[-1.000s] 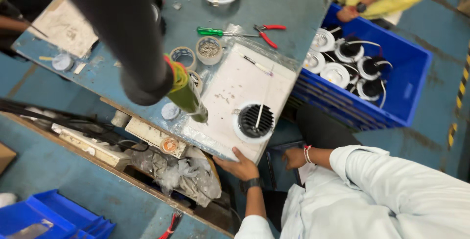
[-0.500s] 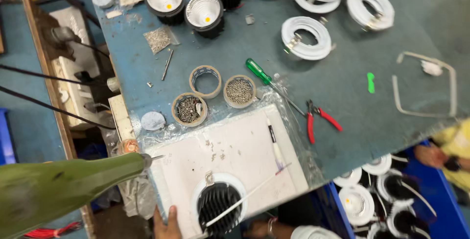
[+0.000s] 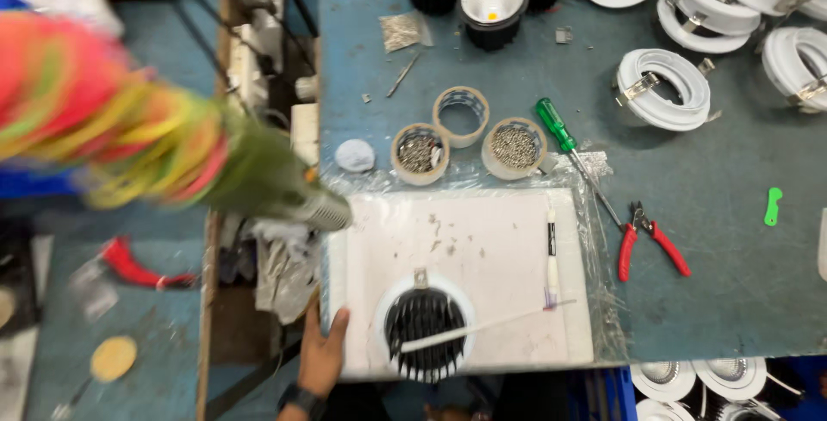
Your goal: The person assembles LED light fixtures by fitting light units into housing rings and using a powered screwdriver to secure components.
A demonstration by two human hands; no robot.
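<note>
My left hand [image 3: 321, 356] grips the near left edge of a white foam pad [image 3: 482, 249] on the blue-grey bench [image 3: 732, 300], thumb on top. A black finned lamp body in a white ring [image 3: 424, 328] sits in the pad near the hand. A thin white strip [image 3: 508, 324] lies across the lamp body. A pen [image 3: 551, 244] lies on the pad's right side. A blurred green hanging tool [image 3: 267, 184], wrapped with coloured rubber bands, points at the pad's left corner. My right hand is out of view.
Behind the pad stand two tape rolls filled with screws [image 3: 419, 152] [image 3: 514, 147] and an empty roll [image 3: 461, 115]. A green screwdriver [image 3: 556, 125] and red pliers [image 3: 650, 244] lie to the right. White lamp rings [image 3: 663, 89] and black housings [image 3: 493, 7] are farther back. A blue crate [image 3: 620, 386] sits below the bench.
The view has closed in on the bench. The green tool has swung up from the lower left to the left middle. My left hand stays at the pad's edge.
</note>
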